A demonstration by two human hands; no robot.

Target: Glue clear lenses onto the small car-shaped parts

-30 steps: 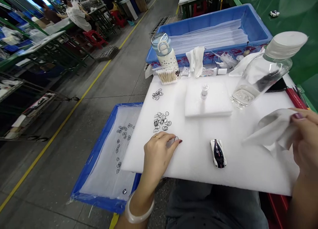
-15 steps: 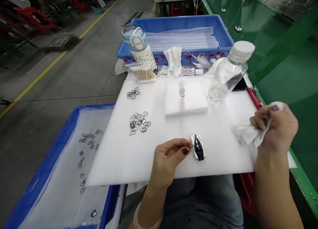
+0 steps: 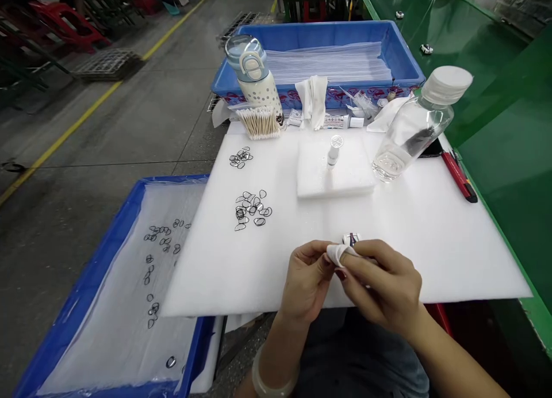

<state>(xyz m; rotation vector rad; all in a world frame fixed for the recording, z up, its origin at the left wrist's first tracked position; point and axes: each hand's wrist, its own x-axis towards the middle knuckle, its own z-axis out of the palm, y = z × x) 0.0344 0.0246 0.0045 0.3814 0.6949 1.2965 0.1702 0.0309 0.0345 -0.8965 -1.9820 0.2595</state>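
Together, the left hand and the right hand meet over a small white cloth, folded into a tight wad. The left thumb and forefinger pinch one end of it, while the right fingers lie pressed together, curled over the other end; neither hand is spread. Just behind the fingertips, a black-and-white toy car sits on the white foam sheet, mostly hidden, and whether the cloth touches it cannot be told. Farther out, a small clear vial stands on a foam pad, loops of black wire lie scattered to the left, and a water bottle stands to the right. Cotton swabs sit near the far edge, before a blue tray of stacked clear sheets.
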